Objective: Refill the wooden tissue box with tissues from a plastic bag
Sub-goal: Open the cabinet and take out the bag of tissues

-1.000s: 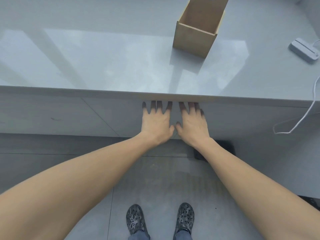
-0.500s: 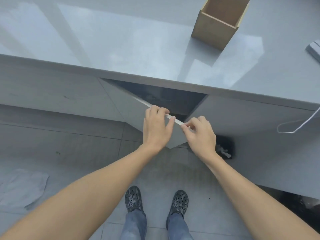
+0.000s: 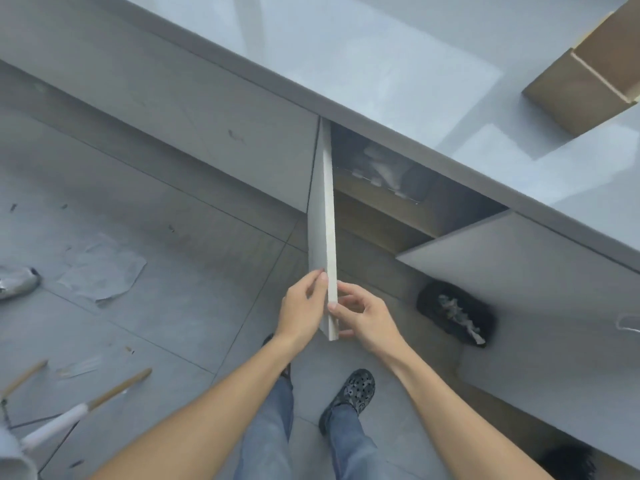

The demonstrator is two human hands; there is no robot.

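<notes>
The wooden tissue box (image 3: 585, 88) lies on the grey countertop (image 3: 363, 53) at the upper right, partly cut off by the frame edge. Below the counter a cabinet door (image 3: 325, 230) stands swung out toward me, seen edge-on. My left hand (image 3: 303, 310) holds the door's left face near its lower corner, thumb on the edge. My right hand (image 3: 363, 315) grips the same edge from the right. Inside the open cabinet a clear plastic bag (image 3: 381, 168) with white tissues sits on a shelf, dim and partly hidden.
A second cabinet door (image 3: 519, 258) hangs open at the right. A black bin (image 3: 455, 315) with crumpled scraps stands on the floor beneath it. Paper sheets (image 3: 104, 268) and wooden-handled tools (image 3: 86, 403) lie on the tiled floor at the left. My feet stand below the door.
The cabinet door has swung from shut to wide open with both hands on its edge. My view has turned left, so the tissue box has slid to the upper right corner.
</notes>
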